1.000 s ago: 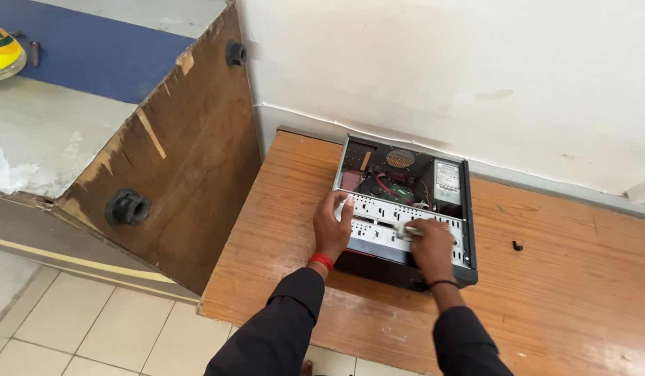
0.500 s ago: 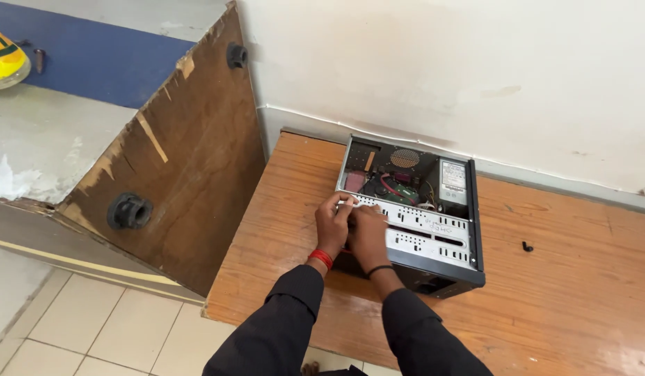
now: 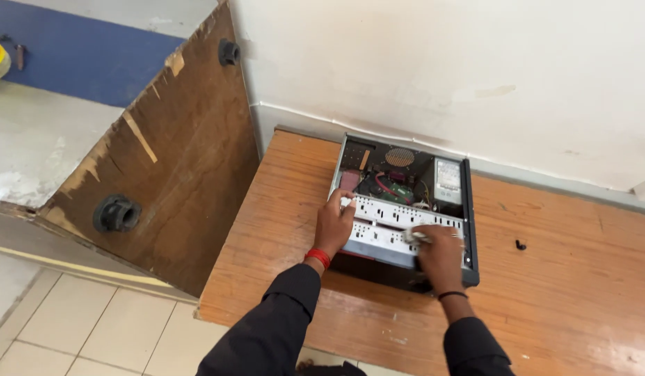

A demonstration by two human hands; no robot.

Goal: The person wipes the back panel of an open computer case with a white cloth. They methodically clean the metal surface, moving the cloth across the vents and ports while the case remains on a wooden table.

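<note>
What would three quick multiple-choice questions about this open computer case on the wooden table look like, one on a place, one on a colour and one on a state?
1. Where does the open black computer case stand?
A. on the tiled floor
B. on the brown wooden table, near the white wall
C. on a chair

2. What colour is the band on the left wrist?
A. red
B. green
C. white

3. In what state is the case?
A. closed
B. wrapped in plastic
C. open, insides showing

Answers:
1 B: the case sits on the table top, close to the white wall.
2 A: the red wristband shows below the left hand.
3 C: cables and parts show inside, and the right hand rests on the pale perforated metal drive cage.
</note>
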